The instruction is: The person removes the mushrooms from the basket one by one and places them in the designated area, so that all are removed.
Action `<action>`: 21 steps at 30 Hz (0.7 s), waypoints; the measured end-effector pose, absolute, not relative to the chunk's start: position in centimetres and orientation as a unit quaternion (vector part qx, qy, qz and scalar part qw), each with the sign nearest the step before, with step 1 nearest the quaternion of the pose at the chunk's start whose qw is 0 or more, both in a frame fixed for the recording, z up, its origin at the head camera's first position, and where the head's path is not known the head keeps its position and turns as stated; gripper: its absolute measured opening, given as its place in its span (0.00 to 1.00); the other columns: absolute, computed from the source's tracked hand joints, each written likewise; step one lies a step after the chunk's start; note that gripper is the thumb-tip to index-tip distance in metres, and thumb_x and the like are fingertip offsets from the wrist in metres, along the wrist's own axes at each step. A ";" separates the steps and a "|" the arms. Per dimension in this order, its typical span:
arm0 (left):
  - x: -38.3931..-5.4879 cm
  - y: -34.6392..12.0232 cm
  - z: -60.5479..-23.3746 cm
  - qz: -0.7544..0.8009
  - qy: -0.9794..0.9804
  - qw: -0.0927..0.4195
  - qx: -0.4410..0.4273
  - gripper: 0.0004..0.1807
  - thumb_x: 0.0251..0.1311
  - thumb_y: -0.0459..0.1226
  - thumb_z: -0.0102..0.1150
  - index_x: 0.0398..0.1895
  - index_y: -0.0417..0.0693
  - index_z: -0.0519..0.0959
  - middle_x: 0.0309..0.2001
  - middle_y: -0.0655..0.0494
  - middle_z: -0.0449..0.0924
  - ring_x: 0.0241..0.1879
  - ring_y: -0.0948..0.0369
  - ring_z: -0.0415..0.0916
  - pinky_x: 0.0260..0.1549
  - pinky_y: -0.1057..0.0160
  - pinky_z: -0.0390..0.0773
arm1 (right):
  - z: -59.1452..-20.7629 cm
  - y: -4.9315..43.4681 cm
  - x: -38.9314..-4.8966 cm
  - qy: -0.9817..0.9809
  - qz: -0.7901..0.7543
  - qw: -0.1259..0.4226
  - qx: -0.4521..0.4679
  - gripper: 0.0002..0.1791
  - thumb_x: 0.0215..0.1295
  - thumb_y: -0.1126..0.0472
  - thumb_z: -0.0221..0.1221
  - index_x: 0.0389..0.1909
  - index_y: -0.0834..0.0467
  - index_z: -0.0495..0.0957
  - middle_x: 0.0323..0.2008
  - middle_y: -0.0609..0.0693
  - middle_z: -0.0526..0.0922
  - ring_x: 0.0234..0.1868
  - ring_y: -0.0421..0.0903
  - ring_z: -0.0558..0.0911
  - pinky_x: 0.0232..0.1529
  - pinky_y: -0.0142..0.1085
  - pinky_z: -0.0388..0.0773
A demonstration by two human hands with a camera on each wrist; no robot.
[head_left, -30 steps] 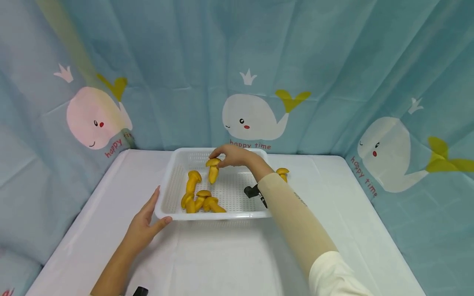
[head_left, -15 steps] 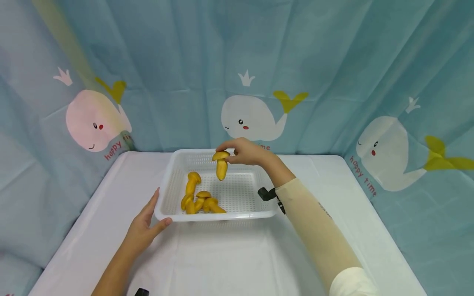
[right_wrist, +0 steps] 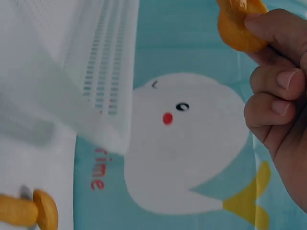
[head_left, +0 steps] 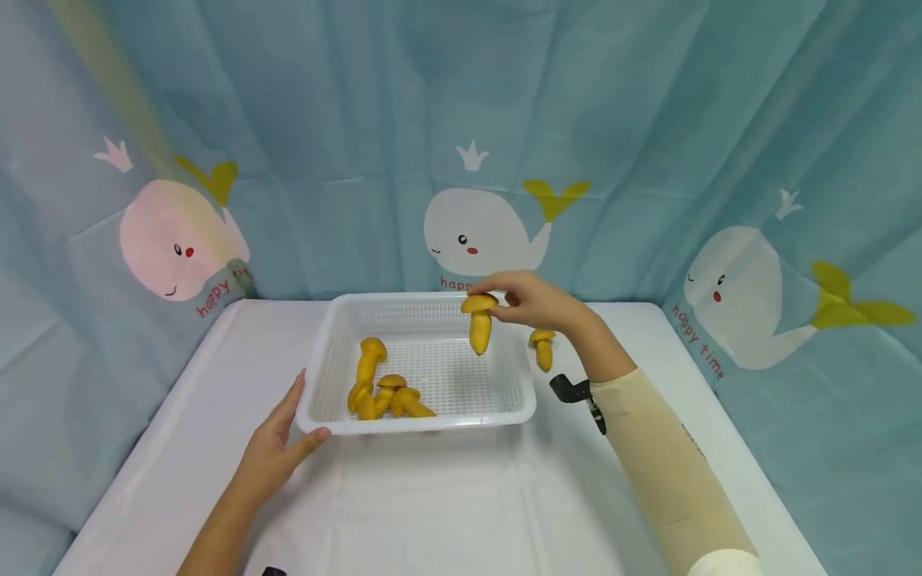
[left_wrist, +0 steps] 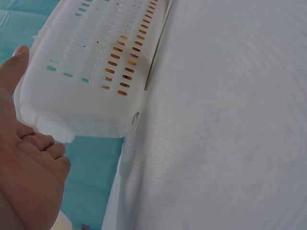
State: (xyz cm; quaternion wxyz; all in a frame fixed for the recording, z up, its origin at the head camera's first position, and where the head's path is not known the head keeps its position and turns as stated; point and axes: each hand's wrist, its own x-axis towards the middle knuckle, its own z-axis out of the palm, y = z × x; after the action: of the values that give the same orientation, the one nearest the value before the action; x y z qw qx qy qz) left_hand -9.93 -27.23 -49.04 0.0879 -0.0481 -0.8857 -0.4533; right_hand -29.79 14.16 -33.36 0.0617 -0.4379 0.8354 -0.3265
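My right hand pinches a yellow mushroom by its cap, stem hanging down, over the right back part of a white perforated plastic basket. In the right wrist view the mushroom shows between thumb and fingers, with the other fingers folded. My left hand spans the basket's front left corner, thumb along the front rim and fingers stretched along the left side. Several more yellow mushrooms lie bunched at the basket's left and front.
Another yellow mushroom lies on the white tablecloth just right of the basket. Behind the table hangs a blue curtain printed with whales. A black wrist camera mount sticks out from my right forearm.
My right hand has carried the pinched mushroom to the right across the basket. The mushroom on the table shows again beside the arm. My left hand stays at the corner.
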 end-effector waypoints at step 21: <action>-10.2 -27.2 -49.2 -0.463 -0.880 0.087 -0.049 0.54 0.63 0.42 0.71 0.83 0.67 0.44 0.83 0.58 0.43 0.74 0.85 0.38 0.60 0.90 0.49 | -36.3 27.8 -29.3 0.893 -0.347 0.062 -0.281 0.22 0.73 0.64 0.60 0.65 0.45 0.79 0.60 0.50 0.81 0.22 0.48 0.72 0.23 0.35 0.69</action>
State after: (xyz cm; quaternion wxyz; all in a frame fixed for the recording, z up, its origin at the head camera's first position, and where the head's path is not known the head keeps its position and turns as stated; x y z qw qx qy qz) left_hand -10.22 -27.15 -49.17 0.0872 -0.0494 -0.8804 -0.4635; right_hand -29.30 27.79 -36.34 0.0619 -0.2807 0.8929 -0.3466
